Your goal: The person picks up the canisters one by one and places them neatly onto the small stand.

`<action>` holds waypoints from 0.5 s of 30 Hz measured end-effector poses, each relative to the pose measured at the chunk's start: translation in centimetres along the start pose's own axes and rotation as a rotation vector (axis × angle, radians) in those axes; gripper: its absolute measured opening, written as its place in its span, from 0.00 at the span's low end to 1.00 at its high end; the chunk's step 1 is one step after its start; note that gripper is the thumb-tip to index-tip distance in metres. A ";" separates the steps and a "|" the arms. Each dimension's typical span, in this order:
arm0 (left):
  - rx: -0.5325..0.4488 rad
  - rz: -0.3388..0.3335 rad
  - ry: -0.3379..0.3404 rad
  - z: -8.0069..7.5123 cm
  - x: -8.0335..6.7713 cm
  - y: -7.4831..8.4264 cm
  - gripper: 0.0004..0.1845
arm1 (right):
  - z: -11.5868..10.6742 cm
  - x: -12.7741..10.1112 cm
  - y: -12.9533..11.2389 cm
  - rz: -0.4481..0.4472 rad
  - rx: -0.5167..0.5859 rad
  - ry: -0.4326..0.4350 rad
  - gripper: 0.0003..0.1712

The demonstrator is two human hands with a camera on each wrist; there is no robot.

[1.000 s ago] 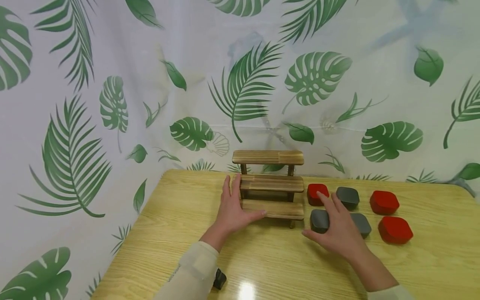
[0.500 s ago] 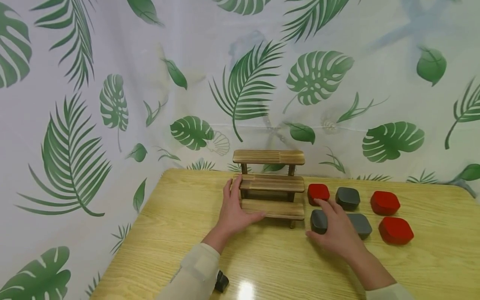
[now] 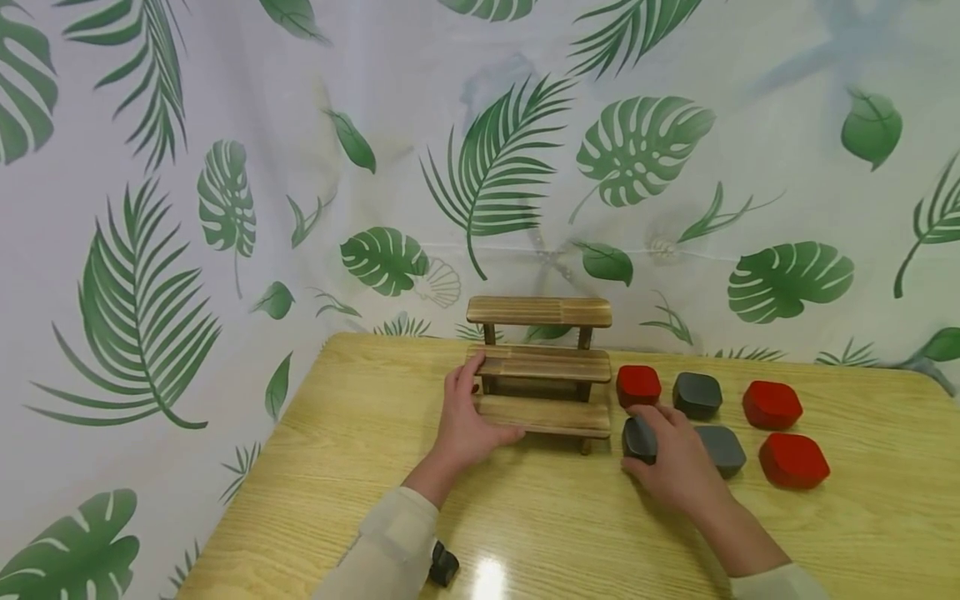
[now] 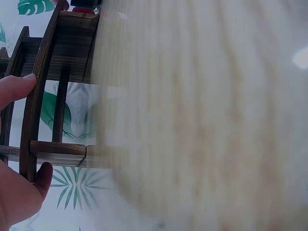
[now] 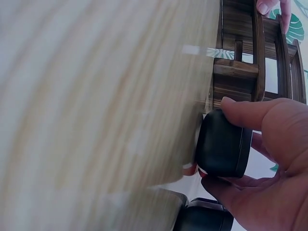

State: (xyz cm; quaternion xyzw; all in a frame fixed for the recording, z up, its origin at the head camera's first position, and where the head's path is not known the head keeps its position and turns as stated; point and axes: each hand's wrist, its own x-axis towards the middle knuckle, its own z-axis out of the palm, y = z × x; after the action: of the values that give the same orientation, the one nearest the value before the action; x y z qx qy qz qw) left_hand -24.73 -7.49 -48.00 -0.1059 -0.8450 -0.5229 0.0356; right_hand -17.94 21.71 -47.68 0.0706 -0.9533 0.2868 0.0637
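Note:
A three-tier wooden stand (image 3: 551,364) stands near the back of the table. My left hand (image 3: 465,425) grips its left end, with the thumb along the lowest shelf's front edge and the fingers round the side; the left wrist view shows thumb and finger either side of the shelf (image 4: 41,82). Just right of the stand, my right hand (image 3: 678,462) pinches a dark grey rounded-square box (image 3: 637,442) between thumb and fingers. That box (image 5: 221,144) sits low at the tabletop in the right wrist view, and the hand covers part of it.
Red boxes (image 3: 793,460) and grey boxes (image 3: 697,395) of the same shape sit right of the stand, several in two rows. A small black object (image 3: 443,565) lies by the left sleeve. A leaf-patterned cloth (image 3: 487,167) hangs behind the wooden table (image 3: 570,533).
My right hand has drawn back slightly and its fingers have closed in on the near-left grey box. The left hand stays at the stand's end.

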 end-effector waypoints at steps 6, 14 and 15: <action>-0.030 -0.024 0.029 -0.1 -0.1 0.2 0.63 | 0.1 0.0 -0.2 0.019 -0.005 0.001 0.37; -0.067 -0.071 0.046 -0.2 -0.2 0.1 0.61 | 0.2 -0.1 -0.3 0.039 -0.023 0.004 0.37; -0.073 -0.076 0.047 -0.2 -0.2 0.1 0.61 | 0.2 -0.1 -0.3 0.040 -0.025 0.004 0.37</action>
State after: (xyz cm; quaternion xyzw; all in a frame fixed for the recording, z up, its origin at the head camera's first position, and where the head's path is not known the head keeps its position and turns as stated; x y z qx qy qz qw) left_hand -24.50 -7.62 -47.83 -0.0629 -0.8279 -0.5565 0.0318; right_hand -17.77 21.40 -47.69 0.0502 -0.9578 0.2763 0.0609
